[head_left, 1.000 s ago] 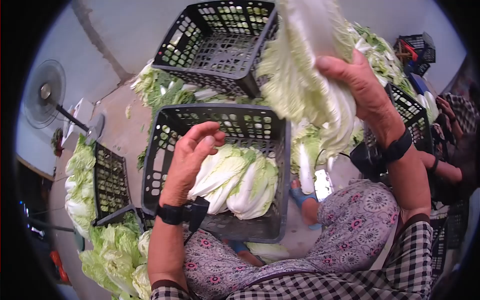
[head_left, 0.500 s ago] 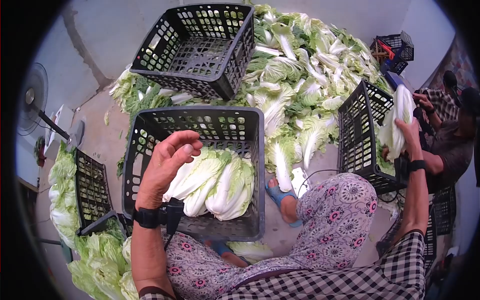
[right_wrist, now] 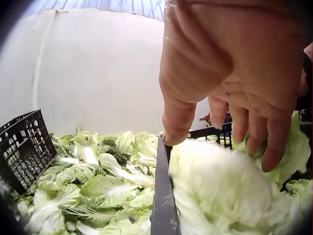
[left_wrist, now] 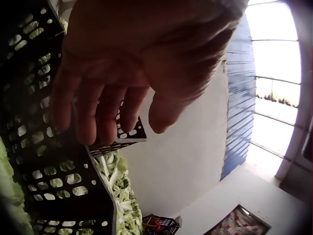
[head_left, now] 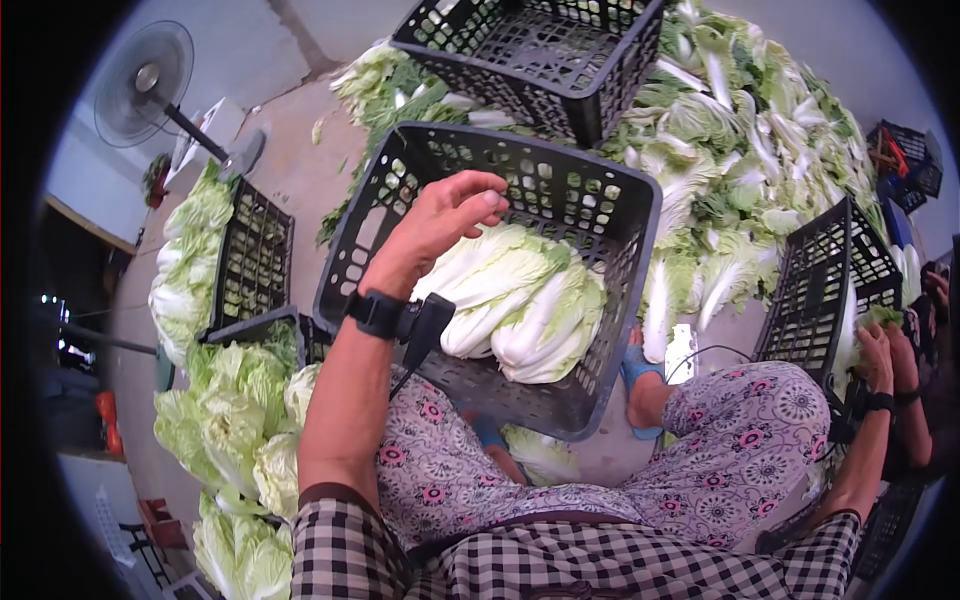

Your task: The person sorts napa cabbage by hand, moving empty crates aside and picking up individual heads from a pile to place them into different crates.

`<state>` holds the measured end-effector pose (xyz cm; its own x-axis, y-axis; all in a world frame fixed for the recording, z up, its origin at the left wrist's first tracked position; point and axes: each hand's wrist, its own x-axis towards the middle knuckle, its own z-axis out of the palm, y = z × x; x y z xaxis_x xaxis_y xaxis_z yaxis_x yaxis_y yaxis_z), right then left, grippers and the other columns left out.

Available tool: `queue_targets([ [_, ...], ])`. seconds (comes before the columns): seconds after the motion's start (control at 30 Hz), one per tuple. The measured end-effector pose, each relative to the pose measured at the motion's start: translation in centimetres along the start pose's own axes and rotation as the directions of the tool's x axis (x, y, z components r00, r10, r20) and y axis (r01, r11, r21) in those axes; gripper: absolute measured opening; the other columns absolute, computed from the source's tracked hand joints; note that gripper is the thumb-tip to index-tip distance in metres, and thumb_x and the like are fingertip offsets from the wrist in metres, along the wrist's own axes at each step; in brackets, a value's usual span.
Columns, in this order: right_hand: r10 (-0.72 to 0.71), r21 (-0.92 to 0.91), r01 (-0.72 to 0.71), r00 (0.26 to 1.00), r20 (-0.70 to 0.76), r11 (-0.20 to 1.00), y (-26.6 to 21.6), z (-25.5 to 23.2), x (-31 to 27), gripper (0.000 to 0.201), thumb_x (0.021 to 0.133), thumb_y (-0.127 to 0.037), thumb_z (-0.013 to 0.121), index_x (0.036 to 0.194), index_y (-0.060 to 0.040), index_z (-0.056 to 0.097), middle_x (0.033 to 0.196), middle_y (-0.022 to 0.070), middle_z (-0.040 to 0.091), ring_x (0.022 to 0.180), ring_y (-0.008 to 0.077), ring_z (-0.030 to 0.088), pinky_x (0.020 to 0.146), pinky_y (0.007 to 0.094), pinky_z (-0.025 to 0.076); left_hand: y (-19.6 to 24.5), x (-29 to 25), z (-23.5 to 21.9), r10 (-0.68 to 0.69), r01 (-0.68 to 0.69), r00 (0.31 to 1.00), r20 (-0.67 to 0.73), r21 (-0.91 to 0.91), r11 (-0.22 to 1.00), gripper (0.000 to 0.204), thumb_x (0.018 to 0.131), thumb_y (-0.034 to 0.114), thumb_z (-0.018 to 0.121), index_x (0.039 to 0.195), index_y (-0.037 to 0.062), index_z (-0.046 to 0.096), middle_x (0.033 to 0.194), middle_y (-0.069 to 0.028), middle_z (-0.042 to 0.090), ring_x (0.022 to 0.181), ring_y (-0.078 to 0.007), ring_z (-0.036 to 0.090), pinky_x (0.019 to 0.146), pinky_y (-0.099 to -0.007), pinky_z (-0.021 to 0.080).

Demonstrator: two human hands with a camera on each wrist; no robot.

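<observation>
Above the middle black crate [head_left: 645, 215], my left hand [head_left: 445, 225] hangs with loosely bent fingers and nothing in them. Several napa cabbages [head_left: 550, 325] lie side by side in that crate. At far right my right hand [head_left: 875, 355] reaches to another black crate [head_left: 810, 285]. In the right wrist view a pale napa cabbage [right_wrist: 220, 188] lies inside this crate, below my right hand's spread thumb and fingers. The thumb tip is right by the crate's rim [right_wrist: 164, 181], while the other fingers point down on the cabbage's far side.
Behind stands another black crate [head_left: 540, 60] beside a large heap of loose cabbage leaves [head_left: 740, 150]. Cabbages fill a crate [head_left: 255, 260] on the left, with more leafy heads [head_left: 225, 420] nearer me. A fan [head_left: 148, 78] stands back left. Another person's arm [head_left: 910, 400] is close on the right.
My right hand carried a napa cabbage from above the heap over to the right crate and lowered it inside; its fingers have loosened. My left hand stays over the middle crate.
</observation>
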<state>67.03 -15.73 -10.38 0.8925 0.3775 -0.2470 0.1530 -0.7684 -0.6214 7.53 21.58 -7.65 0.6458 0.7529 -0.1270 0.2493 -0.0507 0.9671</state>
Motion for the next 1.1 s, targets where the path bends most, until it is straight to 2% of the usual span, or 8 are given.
queue_targets([
  [0.13,-0.019,0.009,0.017,0.954,0.299,1.000,-0.9,1.1,0.9,0.065,0.082,-0.039,0.058,0.134,-0.0057,0.038,0.119,0.0102,0.052,0.096,0.0222,0.054,0.072,0.0376,0.046,-1.2,0.0,-0.7,-0.056,0.058,0.998,-0.031,0.089,0.994,0.045,0.085,0.039,0.058,0.116,0.0067,0.053,0.104,-0.0039,0.061,0.091,-0.0095,0.056,0.076,-0.0236,0.044],
  [0.37,-0.508,0.118,0.513,0.859,-0.070,0.850,-10.3,2.5,1.5,0.057,0.085,-0.040,0.057,0.128,-0.0041,0.047,0.117,0.0081,0.055,0.097,0.0161,0.055,0.079,0.0285,0.043,-4.8,-0.1,-3.0,-0.136,0.158,0.983,-0.122,0.199,0.967,0.044,0.084,0.038,0.059,0.114,0.0072,0.055,0.099,-0.0011,0.060,0.087,-0.0100,0.054,0.071,-0.0252,0.044],
  [0.57,-0.851,0.105,0.845,0.516,0.096,0.524,-27.4,8.4,-11.6,0.052,0.086,-0.036,0.057,0.121,0.0017,0.051,0.109,0.0119,0.060,0.095,0.0182,0.058,0.083,0.0294,0.044,-8.8,-0.8,-5.0,-0.354,0.411,0.903,-0.242,0.248,0.877,0.039,0.083,0.034,0.059,0.110,0.0047,0.058,0.092,-0.0008,0.060,0.078,-0.0103,0.052,0.061,-0.0261,0.044],
  [0.63,-0.950,0.168,0.943,0.260,0.172,0.288,-31.6,10.6,-15.2,0.047,0.087,-0.033,0.057,0.117,0.0024,0.054,0.106,0.0130,0.061,0.095,0.0188,0.058,0.083,0.0306,0.044,-9.7,-0.9,-4.9,-0.366,0.426,0.896,-0.251,0.257,0.867,0.038,0.083,0.033,0.059,0.108,0.0044,0.059,0.091,-0.0013,0.060,0.077,-0.0106,0.052,0.061,-0.0269,0.044],
  [0.7,-0.981,0.345,0.935,0.008,0.196,0.076,-34.5,13.3,-18.4,0.043,0.086,-0.029,0.060,0.114,0.0038,0.054,0.106,0.0143,0.061,0.096,0.0200,0.059,0.082,0.0318,0.046,-10.4,-1.3,-4.6,-0.381,0.438,0.892,-0.244,0.252,0.863,0.039,0.083,0.033,0.060,0.109,0.0036,0.060,0.091,-0.0023,0.060,0.076,-0.0110,0.052,0.061,-0.0270,0.044],
  [0.73,-0.946,0.315,0.934,0.064,0.317,0.168,-35.8,13.4,-23.7,0.048,0.085,-0.028,0.063,0.119,0.0033,0.051,0.109,0.0177,0.059,0.101,0.0233,0.057,0.087,0.0347,0.046,-11.1,-1.4,-4.6,-0.367,0.423,0.901,-0.230,0.288,0.859,0.042,0.082,0.032,0.061,0.110,0.0001,0.059,0.093,-0.0061,0.062,0.081,-0.0147,0.056,0.064,-0.0295,0.046],
  [0.87,-0.948,0.649,0.760,-0.177,0.265,0.040,-35.6,18.8,-24.2,0.040,0.083,-0.033,0.064,0.112,-0.0064,0.058,0.098,0.0111,0.063,0.091,0.0202,0.062,0.083,0.0341,0.052,-14.9,-2.7,-5.2,-0.313,0.397,0.913,-0.262,0.389,0.831,0.047,0.079,0.031,0.064,0.110,-0.0043,0.057,0.093,-0.0138,0.063,0.086,-0.0226,0.060,0.070,-0.0328,0.049],
  [1.1,-0.858,0.639,0.740,-0.171,0.484,0.212,-34.8,19.5,-23.7,0.044,0.080,-0.030,0.069,0.112,-0.0025,0.056,0.095,0.0097,0.063,0.091,0.0193,0.061,0.084,0.0322,0.049,-15.6,-3.5,-6.0,-0.623,0.668,0.742,-0.246,0.340,0.662,0.055,0.077,0.035,0.063,0.116,-0.0020,0.053,0.102,-0.0159,0.059,0.083,-0.0238,0.060,0.053,-0.0347,0.052],
])
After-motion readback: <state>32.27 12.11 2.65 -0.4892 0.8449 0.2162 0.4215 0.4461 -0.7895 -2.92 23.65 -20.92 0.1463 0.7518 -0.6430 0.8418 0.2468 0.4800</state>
